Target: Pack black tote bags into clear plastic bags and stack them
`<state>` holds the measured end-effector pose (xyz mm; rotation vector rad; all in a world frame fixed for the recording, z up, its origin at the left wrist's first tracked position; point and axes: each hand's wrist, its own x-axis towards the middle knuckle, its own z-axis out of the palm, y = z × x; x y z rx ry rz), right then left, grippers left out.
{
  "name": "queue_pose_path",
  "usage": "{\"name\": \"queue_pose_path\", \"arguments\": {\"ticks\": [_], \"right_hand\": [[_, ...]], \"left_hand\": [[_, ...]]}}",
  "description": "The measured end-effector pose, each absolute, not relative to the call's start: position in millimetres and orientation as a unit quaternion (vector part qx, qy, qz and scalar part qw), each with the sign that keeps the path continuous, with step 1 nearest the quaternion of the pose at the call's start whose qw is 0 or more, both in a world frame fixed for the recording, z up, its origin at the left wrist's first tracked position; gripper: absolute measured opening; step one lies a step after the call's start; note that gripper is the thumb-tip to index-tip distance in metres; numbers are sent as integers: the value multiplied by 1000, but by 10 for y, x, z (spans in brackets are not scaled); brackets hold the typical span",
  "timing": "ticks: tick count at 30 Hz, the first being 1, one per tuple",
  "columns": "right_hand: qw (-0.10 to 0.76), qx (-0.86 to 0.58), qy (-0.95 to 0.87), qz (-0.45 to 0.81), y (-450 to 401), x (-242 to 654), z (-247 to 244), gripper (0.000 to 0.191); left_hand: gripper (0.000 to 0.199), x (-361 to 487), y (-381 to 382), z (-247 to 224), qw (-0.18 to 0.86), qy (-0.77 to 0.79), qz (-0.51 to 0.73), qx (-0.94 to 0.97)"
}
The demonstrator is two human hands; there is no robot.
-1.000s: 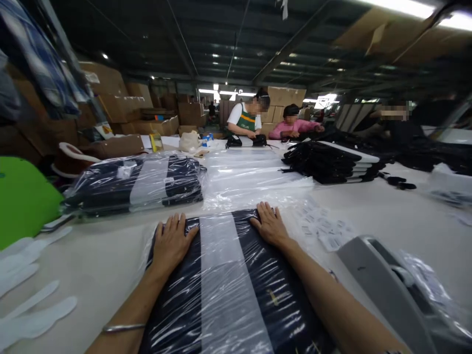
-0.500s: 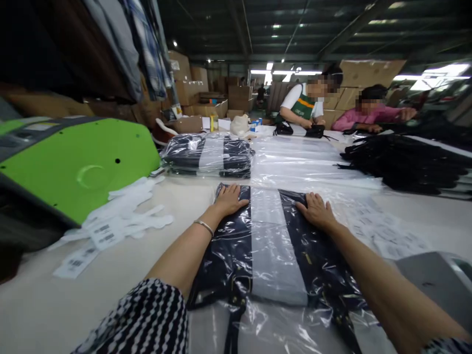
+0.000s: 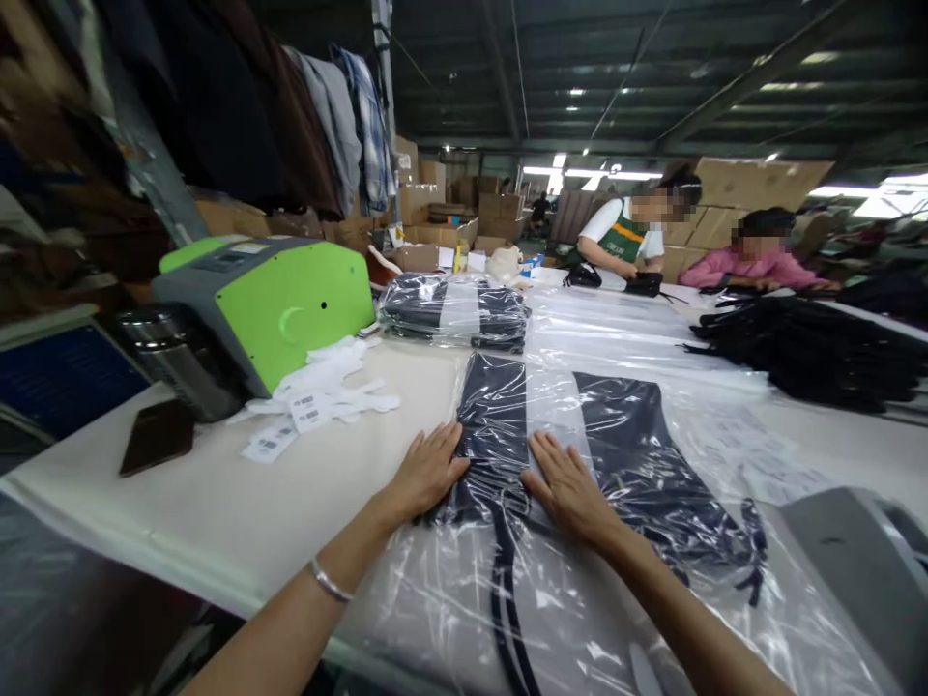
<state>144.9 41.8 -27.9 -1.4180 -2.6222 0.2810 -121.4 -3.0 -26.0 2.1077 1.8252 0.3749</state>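
Observation:
A folded dark garment (image 3: 616, 435) lies inside a clear plastic bag (image 3: 427, 599) on the table before me. A pale strip (image 3: 552, 396) runs down the middle of it, and dark straps (image 3: 504, 580) trail toward me under the plastic. My left hand (image 3: 433, 471) rests on the left edge of the bagged garment, fingers stretched out. Flat on the plastic, by the pale strip, lies my right hand (image 3: 569, 488), its fingers extended. Neither hand grips anything.
Beyond the garment sits a bagged stack (image 3: 456, 309). At left are white gloves (image 3: 326, 387) with barcode tags, a green machine (image 3: 304, 300), a thermos (image 3: 181, 358) and a phone (image 3: 158, 437). Dark goods (image 3: 812, 348) are piled at right, near a grey device (image 3: 848, 551). Two people work across the table.
Both hands have slid from the garment's far end toward me, and my right hand has moved inward to the pale strip. My view has turned left, showing the thermos and phone.

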Motion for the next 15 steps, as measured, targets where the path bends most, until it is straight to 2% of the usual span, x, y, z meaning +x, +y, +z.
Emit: {"name": "queue_pose_path", "arguments": {"ticks": [3,6,9,11,12,13,15], "right_hand": [[70,-480,-866,125,434,1478,-188,70],[131,-480,-847,188,185,1608,74,70],[195,-471,-813,282,-392,1835,378,65],[160,-451,-784,395,-845,1954,538,54],[123,-429,-766,462,-1062,1975,587,49],[83,-396,-752,520,-1262,1963,612,44],[23,-312,-754,578,-1597,1837,586,38]], "left_hand": [[62,-1305,-106,-148,197,634,244,707],[69,-1436,-585,-31,194,613,353,680],[77,-1466,-1358,-106,212,514,292,778],[87,-1419,-1809,-252,175,442,215,853],[86,-1386,-1967,-332,141,426,188,874],[79,-1354,-2071,-406,105,421,174,884],[51,-1304,-2125,-494,49,438,205,874]]}}
